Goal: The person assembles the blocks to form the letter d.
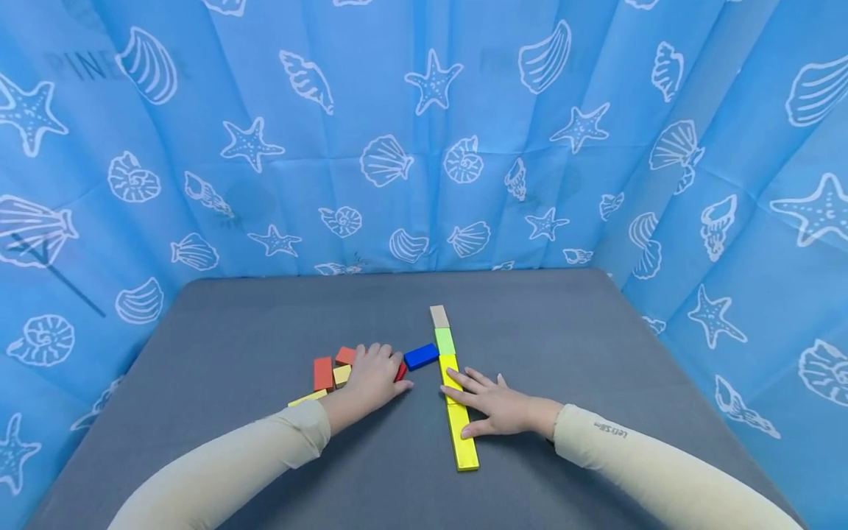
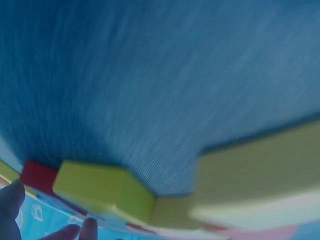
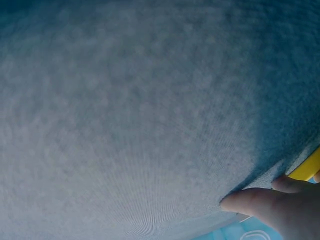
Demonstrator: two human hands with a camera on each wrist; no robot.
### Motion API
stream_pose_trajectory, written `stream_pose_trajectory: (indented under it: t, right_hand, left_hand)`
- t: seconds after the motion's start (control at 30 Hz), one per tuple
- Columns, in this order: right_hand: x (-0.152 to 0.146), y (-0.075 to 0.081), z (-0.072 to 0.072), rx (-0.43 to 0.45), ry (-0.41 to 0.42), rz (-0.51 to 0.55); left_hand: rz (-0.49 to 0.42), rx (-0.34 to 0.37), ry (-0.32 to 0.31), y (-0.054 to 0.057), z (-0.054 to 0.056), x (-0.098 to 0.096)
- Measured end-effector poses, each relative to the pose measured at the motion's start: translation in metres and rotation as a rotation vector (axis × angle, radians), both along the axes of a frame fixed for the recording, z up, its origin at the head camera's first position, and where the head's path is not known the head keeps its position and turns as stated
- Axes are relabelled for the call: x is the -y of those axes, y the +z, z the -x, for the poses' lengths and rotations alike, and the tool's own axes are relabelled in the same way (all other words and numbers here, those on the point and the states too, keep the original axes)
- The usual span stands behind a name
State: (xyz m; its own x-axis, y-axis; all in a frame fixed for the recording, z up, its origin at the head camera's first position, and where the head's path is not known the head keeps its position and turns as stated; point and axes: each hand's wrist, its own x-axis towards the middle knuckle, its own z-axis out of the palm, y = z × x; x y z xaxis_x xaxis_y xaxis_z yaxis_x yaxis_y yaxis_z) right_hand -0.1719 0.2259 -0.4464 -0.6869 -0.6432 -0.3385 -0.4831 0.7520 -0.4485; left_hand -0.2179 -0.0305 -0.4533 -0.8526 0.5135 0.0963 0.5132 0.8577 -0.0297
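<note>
The left hand (image 1: 374, 379) reaches over a group of blocks, its fingers together and slightly bent, its thumb out to the right; it covers part of the group, so I cannot tell whether it has hold of any block. The right hand (image 1: 500, 405) is spread wide, its fingers lying across two yellow blocks and its thumb on the nearer one, with nothing gripped.

The far yellow block (image 1: 449, 365) and the near yellow block (image 1: 464, 450) lie end to end in a straight row on the table. Beyond them the row goes on with a green block (image 1: 445, 341) and a beige block (image 1: 439, 316) at the far end. A blue block (image 1: 421, 357) lies at an angle, one end against the row's left side. A red block (image 1: 400, 370) shows between it and the left hand.

Left of that hand are two orange blocks (image 1: 322, 374), a pale yellow block (image 1: 341, 375) and another yellow piece (image 1: 308, 398) beside the forearm.

Beige sleeves (image 1: 225, 464) cover both forearms; the right one bears lettering. The table (image 1: 563, 324) is grey, and around it hangs a blue curtain (image 1: 397, 88) printed with white shells and starfish.
</note>
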Motion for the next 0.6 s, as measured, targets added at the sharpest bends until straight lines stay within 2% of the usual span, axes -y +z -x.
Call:
stream_pose_trajectory:
  t: [0.13, 0.27, 0.6]
  right_hand:
    - [0.0, -0.001, -0.001, -0.007, -0.003, -0.017]
    - [0.0, -0.002, -0.001, -0.005, 0.001, -0.008]
    - [0.0, -0.001, 0.0, -0.005, 0.003, 0.0]
  left_hand:
    - [-0.009, -0.002, 0.02, 0.002, 0.014, -0.012]
    - [0.001, 0.041, 0.034, 0.003, 0.024, -0.018]
    - [0.0, 0.092, 0.037, 0.002, 0.032, -0.019]
